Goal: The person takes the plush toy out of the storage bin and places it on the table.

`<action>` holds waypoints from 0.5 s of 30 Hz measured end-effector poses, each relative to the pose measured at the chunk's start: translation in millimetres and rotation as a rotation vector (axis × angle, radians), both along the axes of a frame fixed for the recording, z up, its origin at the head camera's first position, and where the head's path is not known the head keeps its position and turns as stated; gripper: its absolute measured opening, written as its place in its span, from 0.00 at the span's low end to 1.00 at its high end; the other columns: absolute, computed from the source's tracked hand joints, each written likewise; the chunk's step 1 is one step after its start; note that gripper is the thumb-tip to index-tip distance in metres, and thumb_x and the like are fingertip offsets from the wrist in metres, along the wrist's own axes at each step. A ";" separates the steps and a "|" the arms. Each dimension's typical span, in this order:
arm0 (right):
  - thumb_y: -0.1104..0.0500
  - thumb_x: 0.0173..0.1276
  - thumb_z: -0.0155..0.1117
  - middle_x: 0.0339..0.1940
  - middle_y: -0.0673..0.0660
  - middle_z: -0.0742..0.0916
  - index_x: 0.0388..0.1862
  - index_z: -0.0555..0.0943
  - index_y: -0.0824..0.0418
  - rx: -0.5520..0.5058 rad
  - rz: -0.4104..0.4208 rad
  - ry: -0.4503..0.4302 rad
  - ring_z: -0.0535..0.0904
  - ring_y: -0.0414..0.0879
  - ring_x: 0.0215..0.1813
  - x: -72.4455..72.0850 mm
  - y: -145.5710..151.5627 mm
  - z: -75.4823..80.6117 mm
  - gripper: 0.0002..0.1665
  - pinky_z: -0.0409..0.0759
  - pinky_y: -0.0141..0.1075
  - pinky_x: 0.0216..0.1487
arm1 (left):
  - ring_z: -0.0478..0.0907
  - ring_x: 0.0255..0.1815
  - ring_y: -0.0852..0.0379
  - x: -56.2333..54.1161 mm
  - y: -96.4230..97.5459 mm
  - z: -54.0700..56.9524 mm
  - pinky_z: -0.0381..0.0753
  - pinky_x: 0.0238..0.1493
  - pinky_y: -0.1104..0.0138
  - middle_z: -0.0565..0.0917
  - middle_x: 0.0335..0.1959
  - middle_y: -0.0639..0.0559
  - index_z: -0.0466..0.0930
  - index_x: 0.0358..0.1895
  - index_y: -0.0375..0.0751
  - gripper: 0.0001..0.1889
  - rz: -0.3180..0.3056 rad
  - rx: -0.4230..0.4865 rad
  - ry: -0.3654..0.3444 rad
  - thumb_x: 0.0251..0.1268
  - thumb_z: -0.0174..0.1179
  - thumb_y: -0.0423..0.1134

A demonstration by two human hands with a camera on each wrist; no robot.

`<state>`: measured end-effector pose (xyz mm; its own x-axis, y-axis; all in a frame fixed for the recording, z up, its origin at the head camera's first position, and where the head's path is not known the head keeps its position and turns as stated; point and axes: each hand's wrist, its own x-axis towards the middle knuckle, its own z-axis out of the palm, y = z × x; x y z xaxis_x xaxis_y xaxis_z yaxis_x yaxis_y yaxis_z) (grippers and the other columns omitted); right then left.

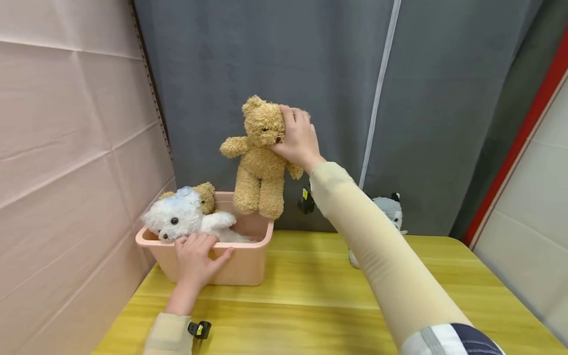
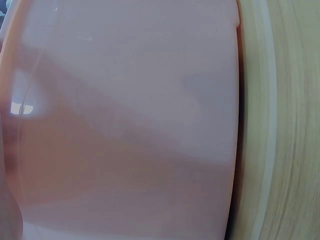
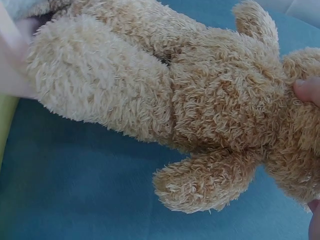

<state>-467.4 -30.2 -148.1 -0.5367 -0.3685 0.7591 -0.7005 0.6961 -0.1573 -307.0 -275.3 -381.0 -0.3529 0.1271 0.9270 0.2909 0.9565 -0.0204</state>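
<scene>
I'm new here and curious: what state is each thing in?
Golden-brown plush bear: held upright
Pink plastic bin: open-topped, upright, partly filled
White plush toy: inside the bin
Brown plush toy: inside the bin, partly hidden
Grey-white plush toy: on the yellow wooden table, partly hidden
Right hand: gripping the bear's head
Left hand: holding the bin's rim

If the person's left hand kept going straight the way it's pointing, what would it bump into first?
Most likely the white stuffed toy in the pink bin, just past the left hand. Whether they already touch is unclear.
</scene>
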 end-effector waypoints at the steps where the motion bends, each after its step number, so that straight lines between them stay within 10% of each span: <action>1: 0.40 0.52 0.74 0.66 0.59 0.70 0.74 0.57 0.54 0.008 0.001 0.002 0.63 0.56 0.68 0.2 1.7 1.5 0.56 0.67 0.51 0.61 | 0.69 0.25 0.48 0.6 -0.9 -0.3 0.59 0.38 0.49 0.79 0.23 0.50 0.77 0.27 0.43 0.28 0.001 0.003 0.007 0.59 0.52 0.68; 15: 0.40 0.50 0.76 0.66 0.60 0.70 0.74 0.58 0.54 0.048 0.006 -0.018 0.64 0.57 0.67 -4.0 37.3 8.2 0.57 0.64 0.51 0.64 | 0.69 0.26 0.45 5.9 -13.7 1.6 0.59 0.40 0.47 0.78 0.23 0.50 0.77 0.28 0.44 0.28 0.039 -0.012 -0.053 0.59 0.52 0.68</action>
